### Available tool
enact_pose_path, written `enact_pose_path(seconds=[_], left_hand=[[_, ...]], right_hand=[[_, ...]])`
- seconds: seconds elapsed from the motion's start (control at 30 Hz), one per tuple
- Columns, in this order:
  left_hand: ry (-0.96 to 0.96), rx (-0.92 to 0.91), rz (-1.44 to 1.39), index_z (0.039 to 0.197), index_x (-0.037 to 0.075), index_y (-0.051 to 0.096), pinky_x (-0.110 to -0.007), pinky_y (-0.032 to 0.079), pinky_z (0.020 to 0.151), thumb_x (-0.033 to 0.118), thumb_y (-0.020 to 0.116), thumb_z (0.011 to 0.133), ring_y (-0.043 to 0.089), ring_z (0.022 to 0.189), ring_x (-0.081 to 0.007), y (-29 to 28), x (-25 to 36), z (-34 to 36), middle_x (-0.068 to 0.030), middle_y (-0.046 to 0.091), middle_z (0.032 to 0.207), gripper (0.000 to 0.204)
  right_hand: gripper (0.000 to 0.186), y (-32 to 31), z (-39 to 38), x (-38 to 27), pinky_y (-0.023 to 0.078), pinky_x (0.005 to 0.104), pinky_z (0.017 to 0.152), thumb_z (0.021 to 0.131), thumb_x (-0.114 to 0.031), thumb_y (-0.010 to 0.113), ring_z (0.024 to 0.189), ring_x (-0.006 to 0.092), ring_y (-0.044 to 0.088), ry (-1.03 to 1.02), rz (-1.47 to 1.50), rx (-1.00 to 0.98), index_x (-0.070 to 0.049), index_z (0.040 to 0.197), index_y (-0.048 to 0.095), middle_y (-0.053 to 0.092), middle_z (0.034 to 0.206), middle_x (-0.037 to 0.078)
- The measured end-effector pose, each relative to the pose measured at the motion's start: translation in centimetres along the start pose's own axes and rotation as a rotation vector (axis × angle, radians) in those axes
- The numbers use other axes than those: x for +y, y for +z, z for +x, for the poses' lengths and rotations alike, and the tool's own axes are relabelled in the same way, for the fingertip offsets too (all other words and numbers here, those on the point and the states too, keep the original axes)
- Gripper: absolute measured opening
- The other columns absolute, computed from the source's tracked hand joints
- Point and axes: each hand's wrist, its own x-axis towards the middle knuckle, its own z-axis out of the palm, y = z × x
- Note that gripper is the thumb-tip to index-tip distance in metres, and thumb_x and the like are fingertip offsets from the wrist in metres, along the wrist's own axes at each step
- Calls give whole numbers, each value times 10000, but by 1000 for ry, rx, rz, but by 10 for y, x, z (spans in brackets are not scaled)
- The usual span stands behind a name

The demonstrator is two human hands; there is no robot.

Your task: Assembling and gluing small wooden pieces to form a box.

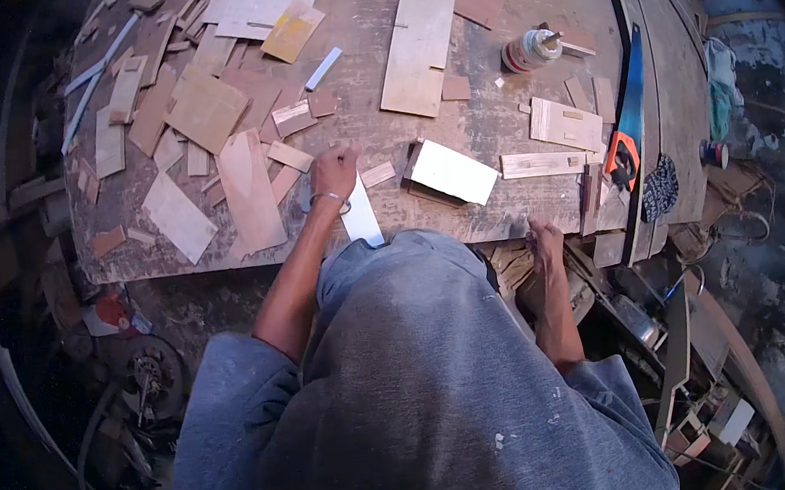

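Note:
My left hand (335,171), with a bangle at the wrist, is closed over the worktable (466,224). A narrow white strip (361,212) runs from beside it to the front edge; what the fingers hold, if anything, is hidden. To its right a small wooden box-like piece with a bright white top (454,171) sits tilted on the tabletop. My right hand (545,238) is at the table's front edge, its fingers curled together. Anything inside them is too small or hidden to name. Small wooden pieces (543,163) lie beyond it.
Wood offcuts (209,102) cover the table's left side. A notched board (420,39) lies at the back, a glue jar (530,48) right of it. On the right are a handsaw with an orange handle (625,152) and a dark knitted item (660,189). Scrap clutters the floor.

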Motion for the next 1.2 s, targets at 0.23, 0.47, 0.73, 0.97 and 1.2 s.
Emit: enact_pose_path(seconds=[0.23,0.47,0.73,0.97,1.2], left_hand=[[-38,-138,-154,798,37,659,-450,527,647,166,615,862,682,737,-372,20,-8,-74,-216,675,771,151],[68,-275,-133,842,28,678,-330,529,617,115,673,816,692,684,-228,61,7,-126,-137,689,718,91],[-121,-668,-698,1058,-13,714,-241,532,647,161,692,915,665,699,-99,71,120,-211,-46,713,809,226],[217,-380,-649,1200,-2,664,-267,532,802,171,706,890,669,879,-150,108,184,-301,-99,711,990,357],[212,11,-249,1079,-23,693,-304,530,797,200,586,958,679,842,-145,104,78,-248,-92,742,948,275]], right_hand=[[320,-16,0,32,315,246,474,911,-344,698,539,73,453,-123,-229,-33,-108,738,567,516,618,-28],[180,16,-56,22,339,247,488,882,-52,655,529,85,444,-160,-112,-167,-81,760,526,490,614,-14],[126,1,-136,-2,456,216,642,922,-118,674,716,79,599,-222,76,-472,-21,1003,668,653,807,6],[317,-61,-175,24,460,225,698,997,-217,559,849,71,585,-339,303,-560,-25,1249,573,660,1010,18],[536,-75,-140,77,499,274,811,902,-156,692,900,110,570,-469,-155,-449,-65,1397,506,611,1167,68]])
